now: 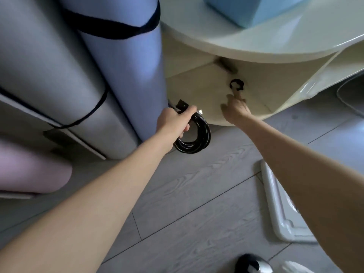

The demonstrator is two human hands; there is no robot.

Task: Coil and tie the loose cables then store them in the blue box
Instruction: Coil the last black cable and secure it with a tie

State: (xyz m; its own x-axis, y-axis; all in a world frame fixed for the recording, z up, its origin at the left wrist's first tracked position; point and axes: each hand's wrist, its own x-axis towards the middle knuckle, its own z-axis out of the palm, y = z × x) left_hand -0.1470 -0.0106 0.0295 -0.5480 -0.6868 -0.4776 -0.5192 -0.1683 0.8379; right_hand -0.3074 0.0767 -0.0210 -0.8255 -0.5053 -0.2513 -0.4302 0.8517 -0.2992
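Two rolled mats point(118, 66) bound with black straps stand to my left, hard against the cream shelf unit point(256, 107); the blue box point(254, 10) sits on its top surface point(295, 40). My left hand point(175, 121) has its fingers curled tight round the coiled black cable point(197, 138), which hangs above the grey floor point(197, 194). My right hand point(235, 109) reaches into the lower shelf, forefinger stretched to a small black tie point(237, 84); whether it touches, I cannot tell.
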